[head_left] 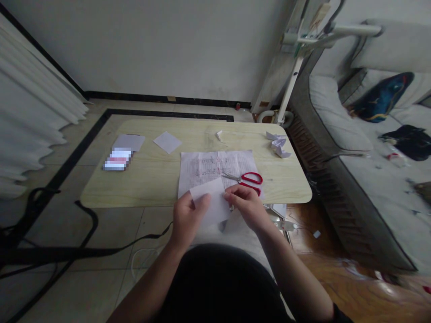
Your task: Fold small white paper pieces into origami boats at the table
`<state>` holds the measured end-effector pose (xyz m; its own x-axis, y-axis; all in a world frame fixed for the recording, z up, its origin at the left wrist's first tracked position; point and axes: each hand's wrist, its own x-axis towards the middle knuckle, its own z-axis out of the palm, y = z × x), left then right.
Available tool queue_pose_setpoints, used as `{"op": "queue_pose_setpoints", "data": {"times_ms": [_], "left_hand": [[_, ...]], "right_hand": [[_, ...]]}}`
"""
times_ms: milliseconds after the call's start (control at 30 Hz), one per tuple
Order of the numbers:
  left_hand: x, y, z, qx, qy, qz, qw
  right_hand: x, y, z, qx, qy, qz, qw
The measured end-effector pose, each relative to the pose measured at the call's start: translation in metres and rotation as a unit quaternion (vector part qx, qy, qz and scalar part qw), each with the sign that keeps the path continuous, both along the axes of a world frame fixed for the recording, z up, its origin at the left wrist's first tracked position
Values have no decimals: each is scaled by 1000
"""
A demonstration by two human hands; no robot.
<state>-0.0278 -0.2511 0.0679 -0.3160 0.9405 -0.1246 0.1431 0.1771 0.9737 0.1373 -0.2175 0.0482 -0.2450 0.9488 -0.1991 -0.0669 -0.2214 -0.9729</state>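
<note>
A sheet of white paper (pixel 215 208) is held between my two hands at the near edge of the table. My left hand (pixel 188 213) grips its left side, thumb on top. At the sheet's right edge my right hand (pixel 245 202) pinches it between thumb and fingers. Just beyond the hands, a printed sheet (pixel 202 168) lies flat with fold creases. Red-handled scissors (pixel 244 178) rest on that printed sheet, blades slightly apart and pointing left, close to my right hand.
On the pale wooden table (pixel 151 184) lie a square of white paper (pixel 167 142), another sheet (pixel 131 142), a blurred-out phone (pixel 117 159), a small paper scrap (pixel 219 135) and folded paper pieces (pixel 279 146). A grey sofa (pixel 350 134) stands at right. Black straps (pixel 84 253) hang at left.
</note>
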Motion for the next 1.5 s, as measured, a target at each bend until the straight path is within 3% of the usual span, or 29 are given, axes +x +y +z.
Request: {"op": "queue_pose_setpoints", "data": {"times_ms": [633, 833, 1500], "left_hand": [[3, -2, -6, -26, -115, -5, 993], [2, -1, -11, -19, -116, 16, 993], [4, -2, -16, -35, -98, -1, 995]], "right_hand": [[-5, -8, -1, -20, 60, -26, 998], [0, -9, -4, -29, 63, 16, 997], [-5, -9, -6, -36, 56, -33, 997]]}}
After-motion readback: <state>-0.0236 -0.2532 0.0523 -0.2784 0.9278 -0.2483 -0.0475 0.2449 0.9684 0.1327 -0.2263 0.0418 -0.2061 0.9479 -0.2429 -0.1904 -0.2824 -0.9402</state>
